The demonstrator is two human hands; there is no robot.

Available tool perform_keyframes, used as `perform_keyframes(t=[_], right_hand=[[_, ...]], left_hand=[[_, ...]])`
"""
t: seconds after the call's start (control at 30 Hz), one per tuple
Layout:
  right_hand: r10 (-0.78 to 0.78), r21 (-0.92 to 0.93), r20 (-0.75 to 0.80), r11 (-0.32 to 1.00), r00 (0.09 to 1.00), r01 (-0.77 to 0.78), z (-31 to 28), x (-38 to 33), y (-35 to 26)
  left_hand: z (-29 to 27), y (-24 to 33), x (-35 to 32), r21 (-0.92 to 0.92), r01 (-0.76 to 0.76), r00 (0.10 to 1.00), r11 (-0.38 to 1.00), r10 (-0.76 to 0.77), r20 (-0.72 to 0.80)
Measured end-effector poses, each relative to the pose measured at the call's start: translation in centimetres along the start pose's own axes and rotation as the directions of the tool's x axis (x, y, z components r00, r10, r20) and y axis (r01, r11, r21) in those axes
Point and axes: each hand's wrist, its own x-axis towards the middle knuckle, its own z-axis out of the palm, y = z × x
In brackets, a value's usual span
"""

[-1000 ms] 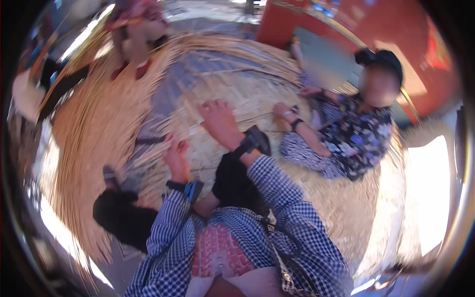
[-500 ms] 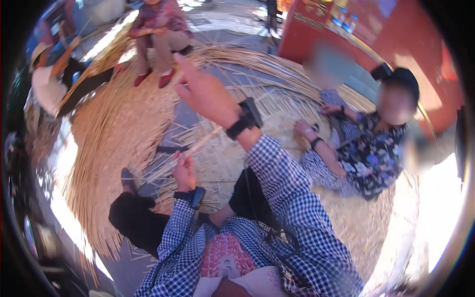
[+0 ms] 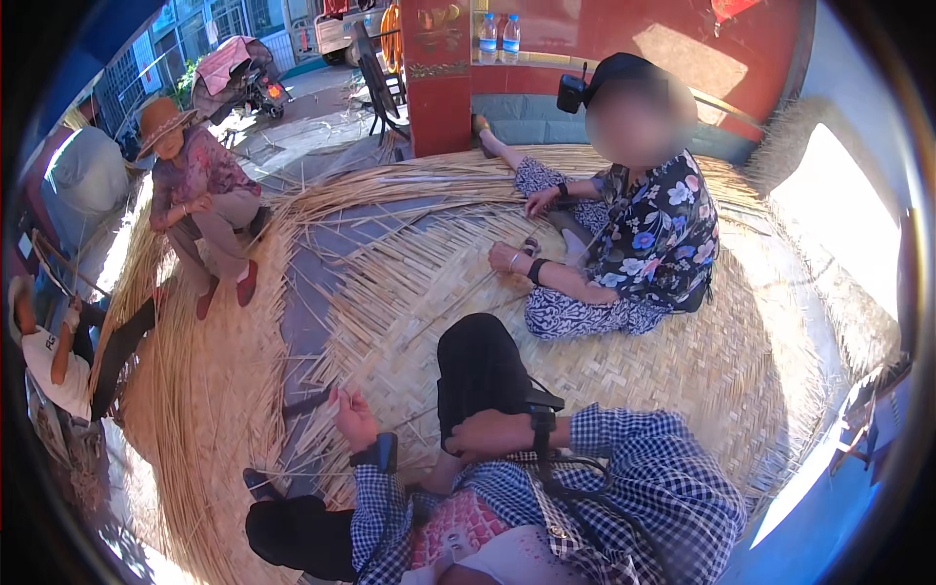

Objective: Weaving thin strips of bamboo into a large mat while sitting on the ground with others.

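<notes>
My left hand (image 3: pixel 357 421) is raised over the ragged edge of a large woven mat (image 3: pixel 682 380), its fingertips pinched together. What they hold, if anything, is too small to make out. Just left of those fingertips lies a dark flat bar (image 3: pixel 306 403) across the gap in the strips. My right hand (image 3: pixel 483 433) rests low against my black-trousered knee (image 3: pixel 478 370), its fingers partly hidden and hard to read. Loose pale strips (image 3: pixel 390 283) stick out from the unwoven edge of the mat beyond my knees.
On the mat at right sits a person in a flowered top (image 3: pixel 663 234), both hands low at its strips. A person in a hat (image 3: pixel 200 185) sits at far left, another in a white shirt (image 3: pixel 58 366) below. Long strips (image 3: pixel 185 409) curve along the left; water bottles (image 3: pixel 499 39) stand behind.
My right hand has come down from its raised place ahead to my knee. My left hand has dropped slightly, fingers still pinched. The view has turned, bringing more of the right side in.
</notes>
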Motion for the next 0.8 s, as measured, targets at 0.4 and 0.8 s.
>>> perform_keyframes(t=[0.4,0.8], right_hand=[[0.318,0.17,-0.131,0.94,0.939,-0.294,4.2,-2.9,1.1],[0.484,0.021,-0.39,0.855,0.783,-0.518,-3.3,-10.2,-0.4]], left_hand=[[0.9,-0.2,-1.2,0.004,0.064,0.998,0.998,-0.064,0.002],[2.7,-2.9,-0.9,0.017,-0.015,0.999,1.0,0.014,0.029]])
